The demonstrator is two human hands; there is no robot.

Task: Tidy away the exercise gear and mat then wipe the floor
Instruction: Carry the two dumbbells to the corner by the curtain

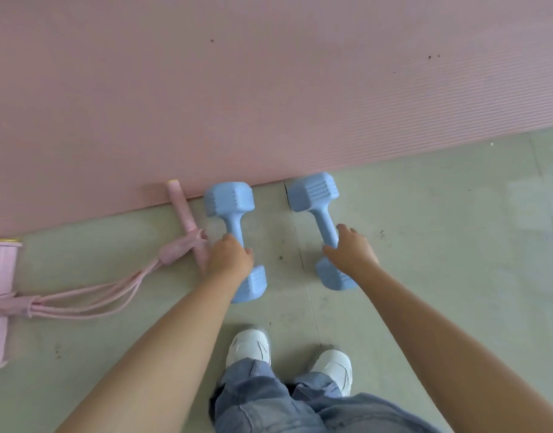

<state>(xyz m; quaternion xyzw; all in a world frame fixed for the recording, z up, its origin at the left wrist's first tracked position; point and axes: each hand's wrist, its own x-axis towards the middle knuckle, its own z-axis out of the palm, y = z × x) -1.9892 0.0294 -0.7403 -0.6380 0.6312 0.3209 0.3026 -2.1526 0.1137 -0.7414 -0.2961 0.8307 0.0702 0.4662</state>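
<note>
Head view shows a person bending down over two blue dumbbells on the grey floor (425, 214), right beside the edge of the pink mat (269, 104). The left hand (230, 257) is curled over the handle of the left dumbbell (236, 242), and the right hand (351, 250) is curled over the handle of the right dumbbell (323, 229). Both weights seem to rest on the floor, though it is hard to tell if the fingers have closed all the way round. If a grip is loose, a dumbbell could slip out and drop near the white shoes (287, 357), which stand just below. The far ends of both weights sit close to the mat edge, so a dragged lift could snag and ruffle it. A pink pull rope (112, 292) lies just to the left, and its bar (186, 220) is touching or almost touching the left hand, so the fingers might catch it by mistake. Its cords run off to pink foot pads (0, 276) at the left edge. Small dark bits of dirt dot the floor and the mat. The mat is spread out flat and the floor is not wiped yet.
</note>
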